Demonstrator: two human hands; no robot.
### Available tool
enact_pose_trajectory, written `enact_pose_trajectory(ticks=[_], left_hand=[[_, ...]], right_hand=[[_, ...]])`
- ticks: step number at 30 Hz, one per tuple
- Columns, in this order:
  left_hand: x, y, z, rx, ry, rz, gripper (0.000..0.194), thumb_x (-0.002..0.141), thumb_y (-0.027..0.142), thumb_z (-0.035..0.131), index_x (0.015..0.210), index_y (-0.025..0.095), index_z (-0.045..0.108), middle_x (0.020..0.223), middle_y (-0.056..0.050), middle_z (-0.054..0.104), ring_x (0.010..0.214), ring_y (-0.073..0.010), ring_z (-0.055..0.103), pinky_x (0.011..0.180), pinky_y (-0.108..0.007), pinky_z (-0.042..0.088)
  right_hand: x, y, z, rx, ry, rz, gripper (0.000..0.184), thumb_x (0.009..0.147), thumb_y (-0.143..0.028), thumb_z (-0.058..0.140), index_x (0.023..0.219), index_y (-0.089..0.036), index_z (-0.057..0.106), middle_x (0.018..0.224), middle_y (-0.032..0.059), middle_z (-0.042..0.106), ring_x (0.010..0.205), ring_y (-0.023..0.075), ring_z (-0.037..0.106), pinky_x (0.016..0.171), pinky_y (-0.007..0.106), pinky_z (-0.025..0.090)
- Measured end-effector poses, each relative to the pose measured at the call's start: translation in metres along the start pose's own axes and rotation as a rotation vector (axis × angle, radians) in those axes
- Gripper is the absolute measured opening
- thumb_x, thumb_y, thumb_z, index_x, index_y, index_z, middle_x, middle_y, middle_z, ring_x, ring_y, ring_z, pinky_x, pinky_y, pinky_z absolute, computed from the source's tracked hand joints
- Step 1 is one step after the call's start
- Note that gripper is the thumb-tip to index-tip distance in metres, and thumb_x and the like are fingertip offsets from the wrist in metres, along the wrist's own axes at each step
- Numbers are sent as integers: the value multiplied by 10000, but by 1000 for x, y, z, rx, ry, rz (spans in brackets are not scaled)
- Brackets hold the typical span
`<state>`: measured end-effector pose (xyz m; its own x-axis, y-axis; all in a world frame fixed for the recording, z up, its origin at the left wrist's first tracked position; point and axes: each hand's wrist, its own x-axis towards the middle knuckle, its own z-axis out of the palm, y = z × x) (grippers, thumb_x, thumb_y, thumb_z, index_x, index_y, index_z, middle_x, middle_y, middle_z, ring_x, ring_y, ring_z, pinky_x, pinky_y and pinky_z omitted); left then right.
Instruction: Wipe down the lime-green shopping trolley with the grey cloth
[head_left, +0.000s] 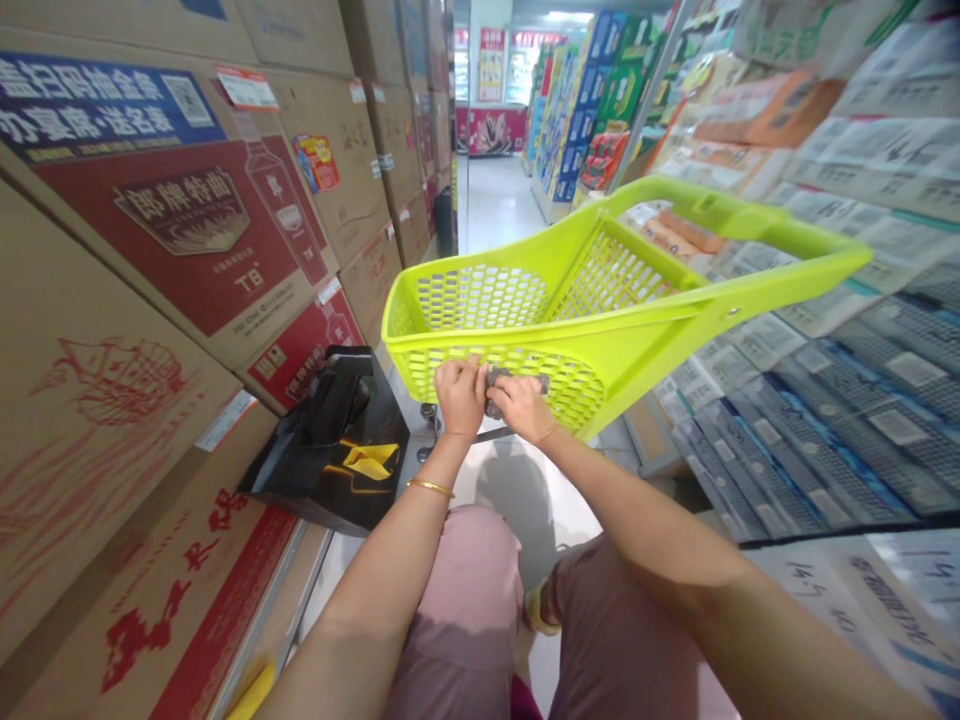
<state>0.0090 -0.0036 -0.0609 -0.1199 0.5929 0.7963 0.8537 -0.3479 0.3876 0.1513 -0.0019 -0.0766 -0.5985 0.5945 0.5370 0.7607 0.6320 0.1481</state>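
Observation:
A lime-green plastic shopping cart basket (pixel 600 290) stands in front of me in a store aisle. Both my hands are closed against its near mesh wall. My left hand (pixel 460 396), with a gold bangle on the wrist, and my right hand (pixel 523 405) grip a small grey thing (pixel 501 380) between them; I cannot make out what it is. The basket looks empty inside. My knees in pink trousers show below.
Stacked cardboard cartons (pixel 150 300) with red print wall the left side, with a black box (pixel 337 440) low beside them. Shelves of packaged goods (pixel 825 350) line the right. The narrow aisle floor (pixel 495 200) runs ahead toward more displays.

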Motion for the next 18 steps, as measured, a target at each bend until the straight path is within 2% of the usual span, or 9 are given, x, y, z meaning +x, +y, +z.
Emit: enact_pose_trajectory(ticks=[5, 9, 14, 18], left_hand=[[0, 0, 1, 18, 23, 17, 304, 928, 376, 437, 1000, 192, 667, 778, -55, 557, 782, -191, 481, 753, -326, 353], [-1, -1, 1, 32, 23, 12, 306, 928, 380, 437, 999, 192, 667, 764, -47, 557, 776, -185, 486, 759, -321, 355], [1, -1, 0, 13, 18, -2, 274, 916, 368, 469, 984, 202, 675, 756, -41, 548, 767, -178, 480, 764, -315, 362], [1, -1, -2, -51, -10, -33, 261, 911, 366, 479, 987, 208, 673, 756, -40, 528, 767, -178, 468, 767, -327, 362]], right_hand=[[-13, -7, 12, 3, -142, -111, 264, 929, -210, 401, 1083, -234, 614, 1069, 72, 616, 912, 194, 438, 820, 346, 292], [-11, -11, 9, 4, -205, -139, 258, 932, -215, 400, 1087, -222, 606, 1068, 82, 607, 917, 200, 434, 817, 347, 302], [6, -7, -12, 20, -182, -116, 258, 895, -162, 437, 1078, -223, 607, 1048, 78, 591, 899, 205, 429, 787, 337, 296], [17, 1, -36, 17, -84, -102, 278, 860, -147, 458, 1079, -226, 611, 1054, 73, 583, 933, 206, 426, 809, 338, 288]])
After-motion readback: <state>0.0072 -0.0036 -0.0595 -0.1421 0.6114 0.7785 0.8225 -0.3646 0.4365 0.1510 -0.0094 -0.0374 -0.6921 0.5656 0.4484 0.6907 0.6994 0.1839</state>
